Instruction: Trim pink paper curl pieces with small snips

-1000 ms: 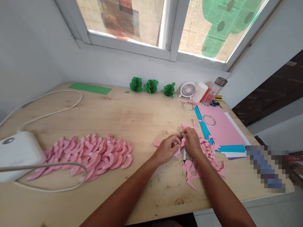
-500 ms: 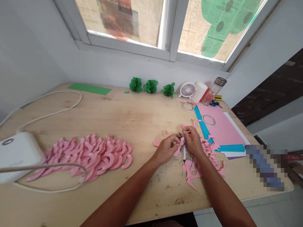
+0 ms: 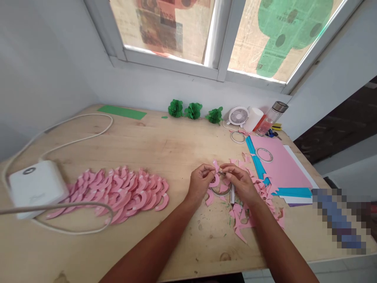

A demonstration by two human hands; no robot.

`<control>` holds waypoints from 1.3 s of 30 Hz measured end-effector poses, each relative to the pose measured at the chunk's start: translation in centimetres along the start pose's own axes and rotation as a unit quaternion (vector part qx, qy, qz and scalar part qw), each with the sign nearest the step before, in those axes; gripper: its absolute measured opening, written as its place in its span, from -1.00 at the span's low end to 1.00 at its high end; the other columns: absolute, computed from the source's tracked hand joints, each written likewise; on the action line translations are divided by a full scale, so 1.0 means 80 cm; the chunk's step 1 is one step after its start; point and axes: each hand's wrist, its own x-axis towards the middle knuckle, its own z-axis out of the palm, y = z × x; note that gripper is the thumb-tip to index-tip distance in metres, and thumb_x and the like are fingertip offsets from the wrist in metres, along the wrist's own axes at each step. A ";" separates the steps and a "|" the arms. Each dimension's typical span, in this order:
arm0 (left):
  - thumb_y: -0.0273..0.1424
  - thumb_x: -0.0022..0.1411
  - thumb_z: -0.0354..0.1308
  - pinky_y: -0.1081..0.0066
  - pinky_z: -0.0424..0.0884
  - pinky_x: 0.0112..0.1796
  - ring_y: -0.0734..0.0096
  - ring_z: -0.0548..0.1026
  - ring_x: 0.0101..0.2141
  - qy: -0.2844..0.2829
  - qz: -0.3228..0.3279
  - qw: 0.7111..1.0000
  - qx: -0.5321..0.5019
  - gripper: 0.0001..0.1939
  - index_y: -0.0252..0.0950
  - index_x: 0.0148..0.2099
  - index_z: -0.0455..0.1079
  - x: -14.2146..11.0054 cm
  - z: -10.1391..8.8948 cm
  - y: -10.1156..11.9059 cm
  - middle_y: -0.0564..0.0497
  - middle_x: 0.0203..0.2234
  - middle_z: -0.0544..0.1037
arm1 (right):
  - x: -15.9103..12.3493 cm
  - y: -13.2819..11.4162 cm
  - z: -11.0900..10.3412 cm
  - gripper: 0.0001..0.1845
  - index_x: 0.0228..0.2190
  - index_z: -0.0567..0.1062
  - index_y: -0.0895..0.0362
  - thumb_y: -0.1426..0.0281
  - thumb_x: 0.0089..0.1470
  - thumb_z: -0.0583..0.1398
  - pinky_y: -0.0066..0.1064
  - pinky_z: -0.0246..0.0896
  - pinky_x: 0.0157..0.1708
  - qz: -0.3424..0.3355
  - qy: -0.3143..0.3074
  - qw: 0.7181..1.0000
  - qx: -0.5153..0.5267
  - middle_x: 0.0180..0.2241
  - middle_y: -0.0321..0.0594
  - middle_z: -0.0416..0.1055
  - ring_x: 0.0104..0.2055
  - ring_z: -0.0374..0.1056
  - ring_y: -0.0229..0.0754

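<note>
My left hand (image 3: 201,181) pinches a curved pink paper piece (image 3: 216,180) between thumb and fingertips, just above the table. Close on its right, my right hand (image 3: 240,181) is closed in a pinch at the paper's edge; what lies between its fingertips is too small to make out. Below both hands rests a roll of tape (image 3: 221,192), partly covered by fingers and paper. A slim white tool (image 3: 232,195) lies beside it, its upper end hidden by my right hand. Pink paper scraps (image 3: 243,220) are scattered around and under my right wrist.
Overlapping pink curved cutouts (image 3: 126,194) spread at left, beside a white power bank (image 3: 38,188) with a looping cable. Green paper balls (image 3: 193,111), a small fan (image 3: 238,116) and a glass bottle (image 3: 271,118) stand along the back. Pink sheets (image 3: 282,163) lie at right.
The pink piece has been raised between my fingertips, and my left hand has turned upward slightly. The tape roll shows more below my hands. The whole view has shifted a little.
</note>
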 end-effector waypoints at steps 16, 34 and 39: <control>-0.37 -0.09 0.22 0.51 0.34 -0.53 0.49 0.43 -0.59 -0.024 -0.004 1.000 0.009 -0.83 -0.36 -0.43 0.39 -0.003 0.001 -0.001 0.03 -0.62 0.49 | -0.001 0.006 0.000 -0.75 -0.23 0.53 0.03 0.27 0.03 0.16 -0.27 0.15 -0.04 0.012 0.025 0.999 0.028 -0.12 -0.19 0.38 -0.03 0.27 -0.12; -0.39 -0.10 0.23 0.52 0.31 -0.51 0.51 0.41 -0.58 -0.005 -0.029 0.999 -0.042 -0.86 -0.37 -0.48 0.39 -0.005 0.002 0.005 0.03 -0.63 0.49 | -0.002 0.003 0.000 -0.75 -0.23 0.53 0.05 0.27 0.07 0.14 -0.24 0.10 0.00 -0.003 -0.026 1.000 0.002 -0.13 -0.16 0.40 -0.03 0.27 -0.10; -0.39 -0.09 0.22 0.54 0.29 -0.54 0.51 0.40 -0.57 -0.025 -0.022 0.999 -0.023 -0.87 -0.38 -0.49 0.41 -0.005 0.001 0.005 0.01 -0.61 0.49 | -0.001 0.007 0.000 -0.77 -0.26 0.54 0.05 0.27 0.06 0.15 -0.25 0.11 -0.01 0.002 -0.019 1.000 0.009 -0.15 -0.17 0.41 -0.03 0.27 -0.09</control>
